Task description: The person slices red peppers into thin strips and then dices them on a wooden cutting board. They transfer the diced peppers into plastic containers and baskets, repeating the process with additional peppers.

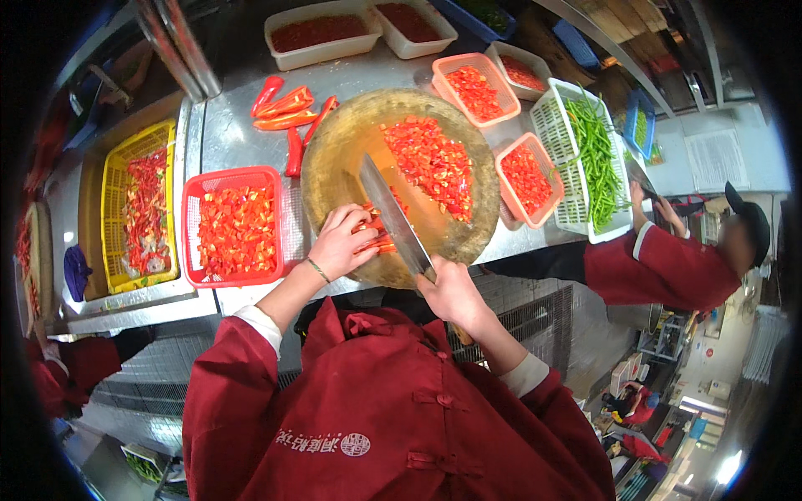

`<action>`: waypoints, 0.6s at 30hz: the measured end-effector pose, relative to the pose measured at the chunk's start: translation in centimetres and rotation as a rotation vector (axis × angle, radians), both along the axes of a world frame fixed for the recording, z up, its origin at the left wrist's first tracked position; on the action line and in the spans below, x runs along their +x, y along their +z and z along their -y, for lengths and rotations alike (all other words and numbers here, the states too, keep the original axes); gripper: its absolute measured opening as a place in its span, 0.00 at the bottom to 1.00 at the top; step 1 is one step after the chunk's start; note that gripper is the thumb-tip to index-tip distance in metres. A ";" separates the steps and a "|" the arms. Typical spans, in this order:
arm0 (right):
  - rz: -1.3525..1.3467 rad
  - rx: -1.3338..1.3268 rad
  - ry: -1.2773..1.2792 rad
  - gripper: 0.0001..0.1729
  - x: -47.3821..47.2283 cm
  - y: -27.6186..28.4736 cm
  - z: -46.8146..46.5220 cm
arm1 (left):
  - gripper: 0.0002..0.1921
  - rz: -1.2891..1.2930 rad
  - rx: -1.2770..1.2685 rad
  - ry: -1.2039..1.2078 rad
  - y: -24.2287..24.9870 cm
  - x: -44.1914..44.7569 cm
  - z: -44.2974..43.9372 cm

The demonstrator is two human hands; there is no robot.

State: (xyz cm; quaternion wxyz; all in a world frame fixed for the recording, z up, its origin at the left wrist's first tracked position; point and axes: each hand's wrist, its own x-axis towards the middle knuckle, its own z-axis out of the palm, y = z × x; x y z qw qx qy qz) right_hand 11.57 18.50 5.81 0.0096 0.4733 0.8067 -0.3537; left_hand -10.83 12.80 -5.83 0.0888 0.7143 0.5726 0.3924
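My right hand (454, 293) grips the handle of a cleaver (395, 216), whose broad blade slants up and left over a round wooden chopping block (332, 163). Left of the blade, my left hand (346, 241) presses curled fingers on red pepper strips (383, 237) lying on the block. Some of the strips are hidden under the fingers and the blade. A heap of diced red pepper (432, 163) covers the block's right half, apart from the cleaver. Whole and split red peppers (285, 109) lie on the steel table beyond the block's left edge.
A red basket (280, 219) of cut peppers stands left of the block, a yellow crate (113, 219) farther left. Pink baskets (514, 109) and a white basket (567, 181) of green chillies line the right. White tubs (326, 56) sit behind. A co-worker (664, 266) stands at right.
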 end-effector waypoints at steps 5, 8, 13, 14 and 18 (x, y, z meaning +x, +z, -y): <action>-0.044 0.003 -0.062 0.12 -2.7 -3.5 0.0 | 0.13 0.023 -0.009 0.034 -0.5 0.1 0.0; -0.040 0.069 -0.034 0.13 -2.1 -3.0 -0.3 | 0.14 0.006 -0.020 0.010 -0.3 0.0 0.0; -0.015 0.023 -0.006 0.16 -0.7 0.0 -0.3 | 0.15 -0.007 0.039 0.022 0.3 -0.2 0.4; -0.001 0.016 -0.010 0.17 -0.6 0.5 -0.2 | 0.15 0.020 0.042 0.021 0.3 -0.3 0.5; 0.011 -0.001 0.015 0.16 -0.7 1.4 0.0 | 0.14 0.042 0.063 0.002 0.1 -0.8 0.4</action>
